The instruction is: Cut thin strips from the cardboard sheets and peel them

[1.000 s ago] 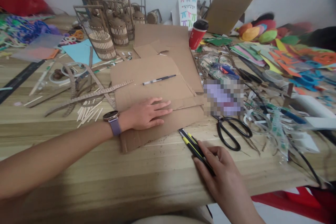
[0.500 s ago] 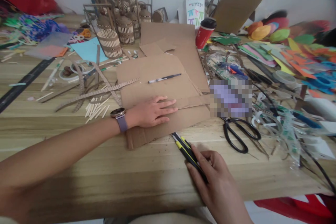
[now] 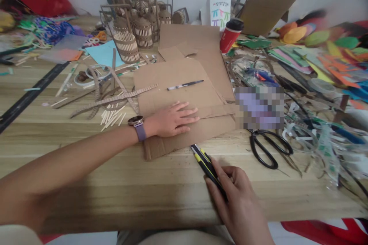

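Note:
My left hand lies flat on a sheet of brown cardboard, fingers spread. Under its fingertips runs a narrow cardboard strip that lies across the sheet. A pen rests on the cardboard beyond my fingers. In my right hand is a black and yellow utility knife, fingers wrapped round its handle. The knife's tip is just off the sheet's near edge, over the wooden table. Whether the tip touches the table I cannot tell.
Black-handled scissors lie right of the cardboard. Small woven baskets stand at the back left, a red cup at the back. Curved cardboard strips and short white sticks are on the left. Coloured scraps cover the far right.
The view has shifted slightly, so the table's things appear a little further right. Both hands keep nearly the same pose, the left on the cardboard, the right round the utility knife.

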A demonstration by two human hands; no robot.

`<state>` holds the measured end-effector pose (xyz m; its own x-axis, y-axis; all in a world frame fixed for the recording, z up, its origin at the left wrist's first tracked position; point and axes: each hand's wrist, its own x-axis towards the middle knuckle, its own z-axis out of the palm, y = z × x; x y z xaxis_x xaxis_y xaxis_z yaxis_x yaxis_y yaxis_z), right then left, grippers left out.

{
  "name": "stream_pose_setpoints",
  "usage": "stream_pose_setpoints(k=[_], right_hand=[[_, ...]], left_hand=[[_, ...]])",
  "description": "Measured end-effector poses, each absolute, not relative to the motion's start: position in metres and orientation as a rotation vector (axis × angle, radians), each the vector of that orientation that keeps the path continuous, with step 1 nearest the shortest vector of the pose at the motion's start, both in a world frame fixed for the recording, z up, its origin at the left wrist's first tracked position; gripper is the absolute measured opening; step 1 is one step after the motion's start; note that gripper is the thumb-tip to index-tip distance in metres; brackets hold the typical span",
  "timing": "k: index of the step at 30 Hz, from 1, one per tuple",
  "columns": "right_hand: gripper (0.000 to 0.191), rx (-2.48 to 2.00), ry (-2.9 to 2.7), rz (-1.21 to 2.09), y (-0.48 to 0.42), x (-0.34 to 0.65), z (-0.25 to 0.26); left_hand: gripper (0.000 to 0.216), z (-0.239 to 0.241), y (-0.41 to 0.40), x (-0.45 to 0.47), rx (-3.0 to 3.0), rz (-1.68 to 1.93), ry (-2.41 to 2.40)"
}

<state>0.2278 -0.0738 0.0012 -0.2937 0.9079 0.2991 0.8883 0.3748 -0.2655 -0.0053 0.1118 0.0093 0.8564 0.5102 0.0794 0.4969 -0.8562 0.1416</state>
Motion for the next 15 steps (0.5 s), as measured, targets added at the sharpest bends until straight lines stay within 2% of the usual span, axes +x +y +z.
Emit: stream_pose_setpoints(k=[15], right_hand=[[0.051,-1.501,-2.311,0.146,-0.0754,0.2185,-0.0018]], left_hand=[[0.051,0.0101,0.1109,-0.0043,2.924,0.133,0.825]])
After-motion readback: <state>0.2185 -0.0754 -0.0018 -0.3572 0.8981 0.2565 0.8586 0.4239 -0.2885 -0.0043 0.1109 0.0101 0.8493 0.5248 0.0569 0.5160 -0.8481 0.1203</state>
